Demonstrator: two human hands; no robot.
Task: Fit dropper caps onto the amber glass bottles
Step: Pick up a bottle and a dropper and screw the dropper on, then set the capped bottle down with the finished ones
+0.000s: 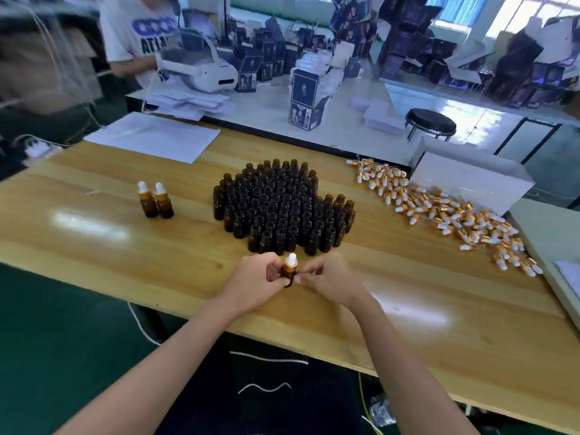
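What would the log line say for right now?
step: capping | left hand grips bottle | right hand pinches dropper cap | done: two capped bottles | waiting: open bottles, loose caps

Bare left grip [255,279], right grip [329,279]

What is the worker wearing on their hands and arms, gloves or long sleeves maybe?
Nothing that shows. The left hand and right hand are bare, with no gloves, and both forearms are uncovered to the frame's edge. No watch, bracelet or ring is visible.
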